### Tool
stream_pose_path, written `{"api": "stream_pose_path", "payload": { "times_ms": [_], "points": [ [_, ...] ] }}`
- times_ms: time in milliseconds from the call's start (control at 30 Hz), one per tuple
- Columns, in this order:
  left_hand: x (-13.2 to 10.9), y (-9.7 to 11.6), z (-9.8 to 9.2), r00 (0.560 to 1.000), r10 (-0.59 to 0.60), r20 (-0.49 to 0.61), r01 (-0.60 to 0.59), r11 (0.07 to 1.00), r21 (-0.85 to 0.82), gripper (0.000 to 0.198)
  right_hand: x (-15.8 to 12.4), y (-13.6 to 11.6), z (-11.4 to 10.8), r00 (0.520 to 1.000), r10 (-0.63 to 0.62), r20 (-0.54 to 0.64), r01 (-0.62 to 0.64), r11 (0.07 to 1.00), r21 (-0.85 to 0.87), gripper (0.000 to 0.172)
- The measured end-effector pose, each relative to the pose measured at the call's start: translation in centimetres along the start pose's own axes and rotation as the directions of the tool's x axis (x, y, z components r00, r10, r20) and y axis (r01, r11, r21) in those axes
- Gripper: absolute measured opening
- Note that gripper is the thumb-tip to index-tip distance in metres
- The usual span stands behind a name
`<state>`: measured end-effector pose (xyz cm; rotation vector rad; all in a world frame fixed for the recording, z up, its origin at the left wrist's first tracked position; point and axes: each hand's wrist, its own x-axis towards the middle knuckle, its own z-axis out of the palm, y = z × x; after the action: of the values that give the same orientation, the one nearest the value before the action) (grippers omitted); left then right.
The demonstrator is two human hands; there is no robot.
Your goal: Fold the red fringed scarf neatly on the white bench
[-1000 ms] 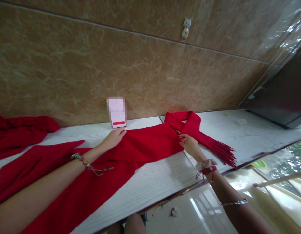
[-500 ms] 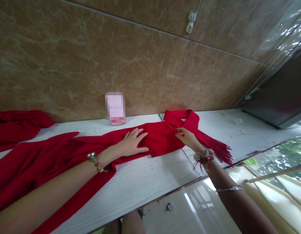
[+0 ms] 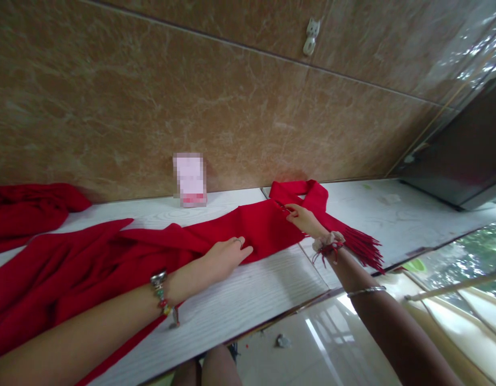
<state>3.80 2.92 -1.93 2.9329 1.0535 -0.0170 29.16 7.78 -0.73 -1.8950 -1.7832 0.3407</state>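
Observation:
A long red scarf (image 3: pixel 264 225) lies along the white wood-grain surface, flattened towards the right and bunched in folds towards the left. At its near edge my left hand (image 3: pixel 227 257) is closed with bent fingers on the fabric. My right hand (image 3: pixel 306 220) pinches the scarf's right end edge between thumb and fingertips; the exact bit of cloth is partly hidden. Just beyond it the scarf band folds into a loop (image 3: pixel 318 198), and a tasselled end (image 3: pixel 362 249) fans out to the right.
A pink-and-white blurred box (image 3: pixel 190 179) stands against the brown tiled wall (image 3: pixel 231 118). More red cloth (image 3: pixel 30 209) is heaped at the far left. A dark cabinet-like object (image 3: pixel 452 145) stands at the right. The white surface (image 3: pixel 231 316) ends above a shiny floor (image 3: pixel 288 354).
My left hand has gone from lying spread on the scarf to curled at its near edge, moving towards me. My right hand has shifted slightly left and still pinches the end.

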Motion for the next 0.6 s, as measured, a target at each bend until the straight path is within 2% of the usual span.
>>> {"api": "stream_pose_path", "payload": {
  "times_ms": [100, 200, 267, 333, 367, 400, 467, 533, 600],
  "points": [
    [-0.1, -0.4, -0.7, 0.996, -0.052, 0.067, 0.052, 0.999, -0.007, 0.051, 0.8, -0.8, 0.2, 0.999, -0.03, -0.014, 0.029, 0.999, -0.037, 0.036],
    [0.9, -1.1, -2.1, 0.988, -0.057, 0.141, 0.078, 0.985, -0.151, 0.046, 2.1, -1.6, 0.8, 0.998, -0.051, -0.045, 0.045, 0.991, -0.123, 0.037],
    [2.3, -1.5, -2.6, 0.98, -0.175, 0.097, 0.194, 0.95, -0.244, 0.049, 3.0, -2.0, 1.4, 0.997, -0.053, -0.063, 0.041, 0.983, -0.178, 0.038],
    [4.0, -1.8, -2.2, 0.917, -0.398, -0.019, 0.378, 0.885, -0.274, 0.053, 3.7, -2.1, 2.0, 0.996, -0.054, -0.071, 0.038, 0.978, -0.206, 0.039],
    [4.8, -2.0, -1.7, 0.883, -0.466, -0.053, 0.435, 0.856, -0.279, 0.055, 4.0, -2.1, 2.3, 0.996, -0.055, -0.072, 0.038, 0.977, -0.211, 0.039],
    [5.5, -2.2, -1.0, 0.879, -0.473, -0.06, 0.441, 0.855, -0.274, 0.057, 4.2, -2.0, 2.5, 0.996, -0.056, -0.075, 0.038, 0.976, -0.215, 0.04],
    [6.5, -2.7, 0.5, 0.913, -0.403, -0.065, 0.376, 0.891, -0.255, 0.057, 4.3, -1.7, 2.9, 0.995, -0.062, -0.082, 0.042, 0.972, -0.229, 0.039],
    [6.7, -3.2, 1.8, 0.937, -0.342, -0.072, 0.316, 0.917, -0.245, 0.055, 4.1, -1.5, 3.2, 0.993, -0.079, -0.092, 0.054, 0.967, -0.248, 0.04],
    [6.6, -3.7, 2.5, 0.942, -0.323, -0.094, 0.295, 0.926, -0.235, 0.055, 3.7, -1.4, 3.5, 0.99, -0.1, -0.101, 0.07, 0.962, -0.266, 0.042]
  ]
}}
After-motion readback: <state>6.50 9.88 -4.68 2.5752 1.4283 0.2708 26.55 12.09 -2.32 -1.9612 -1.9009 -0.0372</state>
